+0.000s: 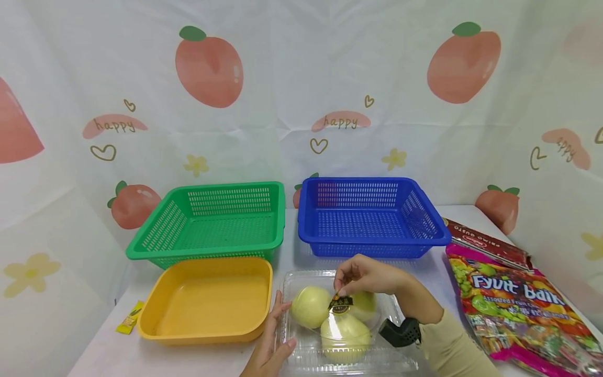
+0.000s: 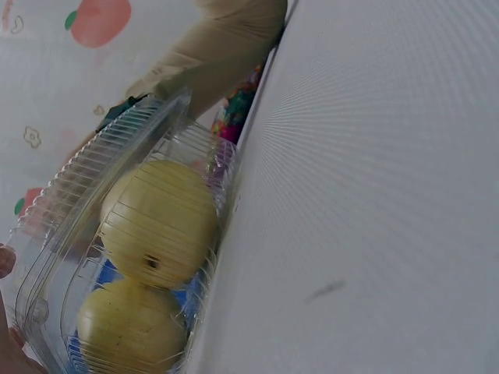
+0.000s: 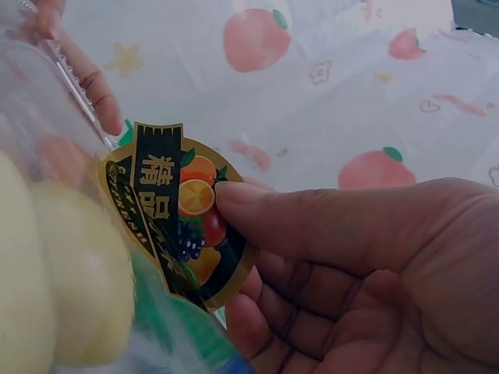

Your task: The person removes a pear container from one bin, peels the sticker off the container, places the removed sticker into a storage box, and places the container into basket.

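A clear plastic clamshell box [image 1: 294,283] with ribbed edges holds three round, pale yellow fruits [image 1: 346,335]. My right hand [image 1: 369,277] is over its lid and pinches the edge of a fruit sticker [image 3: 162,210] between thumb and fingers. The sticker is black and gold, with printed fruit; its left part is against the clear plastic in the right wrist view. At the box's left side, my left hand [image 1: 270,340] rests with fingers spread and straight along the rim. Two of the fruits [image 2: 160,222] show through the box wall in the left wrist view.
Behind stand a green basket [image 1: 278,230] and a blue basket [image 1: 374,242]. A yellow tub [image 1: 207,337] is left of the box, with a small yellow packet [image 1: 129,318] beside it. A candy bag [image 1: 523,303] and a dark red packet [image 1: 490,243] lie at right.
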A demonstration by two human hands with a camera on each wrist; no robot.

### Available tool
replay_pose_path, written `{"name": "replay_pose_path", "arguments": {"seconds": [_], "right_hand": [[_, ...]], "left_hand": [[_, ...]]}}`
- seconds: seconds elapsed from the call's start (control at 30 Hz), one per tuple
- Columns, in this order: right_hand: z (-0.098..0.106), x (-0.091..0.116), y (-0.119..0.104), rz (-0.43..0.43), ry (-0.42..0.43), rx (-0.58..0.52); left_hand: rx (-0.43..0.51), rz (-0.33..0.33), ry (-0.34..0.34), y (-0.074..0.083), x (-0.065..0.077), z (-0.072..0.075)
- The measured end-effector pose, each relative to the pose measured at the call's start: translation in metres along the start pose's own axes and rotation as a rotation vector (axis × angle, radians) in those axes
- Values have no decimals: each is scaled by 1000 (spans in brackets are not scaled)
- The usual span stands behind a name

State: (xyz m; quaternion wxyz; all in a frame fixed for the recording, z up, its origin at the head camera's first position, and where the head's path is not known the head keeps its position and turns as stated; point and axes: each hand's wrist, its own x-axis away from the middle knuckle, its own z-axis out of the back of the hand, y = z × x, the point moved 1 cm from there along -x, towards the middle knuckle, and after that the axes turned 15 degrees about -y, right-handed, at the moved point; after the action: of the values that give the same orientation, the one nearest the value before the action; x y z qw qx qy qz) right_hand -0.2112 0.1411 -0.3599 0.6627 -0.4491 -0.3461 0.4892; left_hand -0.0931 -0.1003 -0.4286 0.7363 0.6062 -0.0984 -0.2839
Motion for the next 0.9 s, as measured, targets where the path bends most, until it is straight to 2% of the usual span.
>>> {"name": "replay_pose_path", "arguments": {"seconds": [0.17,0.37,0.47,0.67,0.9], "right_hand": [[1,2,1,32,1,-33],[2,4,1,60,0,-94],[2,4,1,67,1,-118],[4,5,3,56,6,-155],[5,6,7,65,15,-173]], "left_hand": [[0,-10,-5,0,0,0],[18,37,-4,2,1,0],[17,32,-2,2,1,0],[7,-2,-5,0,0,0],[7,31,-2,2,1,0]]}}
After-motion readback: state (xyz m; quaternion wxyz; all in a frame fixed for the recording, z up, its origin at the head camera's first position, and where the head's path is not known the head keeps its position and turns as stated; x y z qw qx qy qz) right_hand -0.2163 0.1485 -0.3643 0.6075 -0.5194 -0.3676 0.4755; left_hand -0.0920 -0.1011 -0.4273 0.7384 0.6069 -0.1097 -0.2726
